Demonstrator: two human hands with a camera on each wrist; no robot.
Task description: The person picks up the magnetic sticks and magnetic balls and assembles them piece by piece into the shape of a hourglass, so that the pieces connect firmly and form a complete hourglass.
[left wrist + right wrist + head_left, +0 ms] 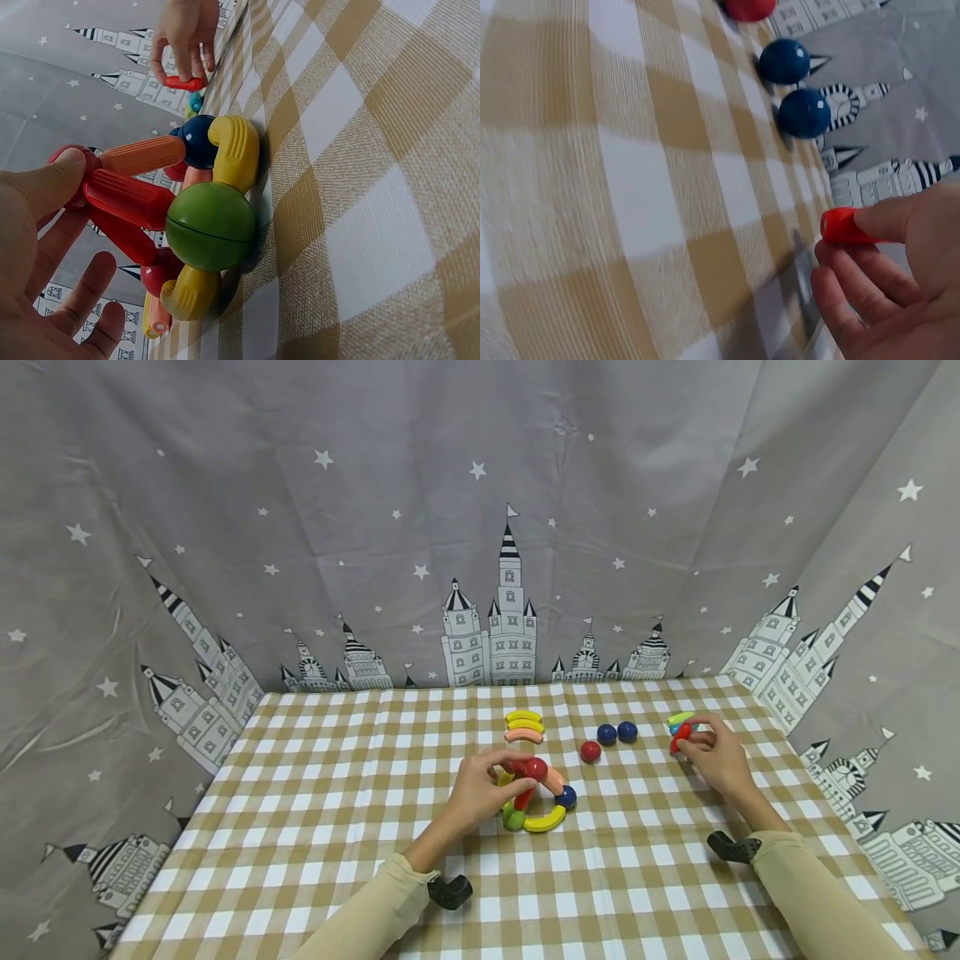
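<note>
Sleeves [375,906] in tan, nearer than the green ball [514,820]. Next, that green ball on checked cloth [300,860], at the near corner of a pointy shape [523,799] of balls and sticks. Touching the green ball's right side, a bent yellow stick [545,821]. Just past the green ball and up high, a red top ball [536,768]. Left of the green ball, the left hand [477,787], pinching that red top ball between thumb and finger, with the other fingers loosely bent. Farther right of the green ball, well apart, the right hand [722,762], pinching a little red stick [680,738] between thumb and fingers, with the last fingers a bit curled. Right of the green ball and past it, two dark blue balls [627,732]. Farthest behind the green ball, gray curtain [420,493] with castles [512,639].
</note>
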